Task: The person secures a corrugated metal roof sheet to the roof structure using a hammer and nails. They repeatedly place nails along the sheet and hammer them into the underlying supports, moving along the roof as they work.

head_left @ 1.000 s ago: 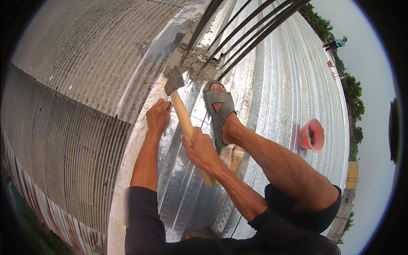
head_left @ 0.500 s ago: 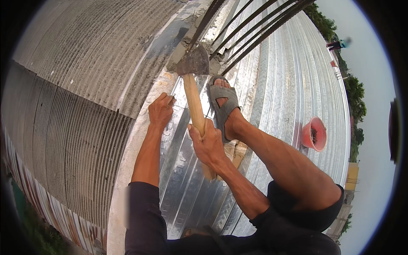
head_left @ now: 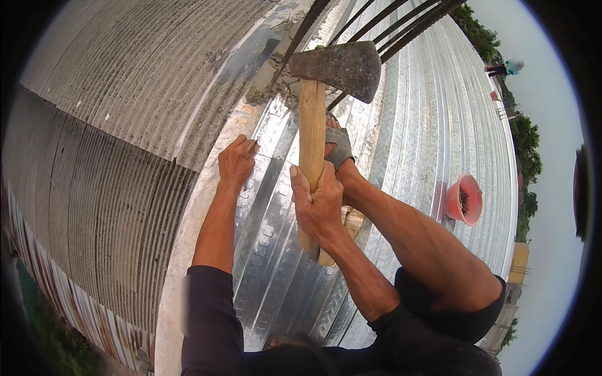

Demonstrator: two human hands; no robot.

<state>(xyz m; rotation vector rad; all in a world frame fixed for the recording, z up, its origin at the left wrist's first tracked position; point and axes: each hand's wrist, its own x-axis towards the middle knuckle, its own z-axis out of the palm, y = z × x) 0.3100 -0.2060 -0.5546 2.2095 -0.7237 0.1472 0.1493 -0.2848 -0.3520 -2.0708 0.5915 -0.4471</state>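
Observation:
My left hand point(head_left: 237, 161) pinches a small dark piece that looks like a nail, low on the ribbed metal sheet point(head_left: 263, 244) at its pale concrete edge point(head_left: 191, 232). My right hand point(head_left: 318, 200) is wrapped round the wooden handle of an axe point(head_left: 311, 125), whose dark head point(head_left: 335, 66) is raised toward the camera, above my sandalled foot point(head_left: 338, 149). The axe hides part of that foot. A thin wire or line runs across the sheet between my hands.
Dark rebar point(head_left: 414, 31) rises from rough mortar point(head_left: 263, 88). A red bucket point(head_left: 464, 199) holding small dark items sits on the metal roofing at right. A corrugated grey roof point(head_left: 125, 75) lies along the left. A person point(head_left: 508, 69) is at the far roof edge, before trees point(head_left: 523, 144).
The axe head has risen toward the camera and moved right, with my right hand following up and right. My left hand moved slightly up, keeping its pinch.

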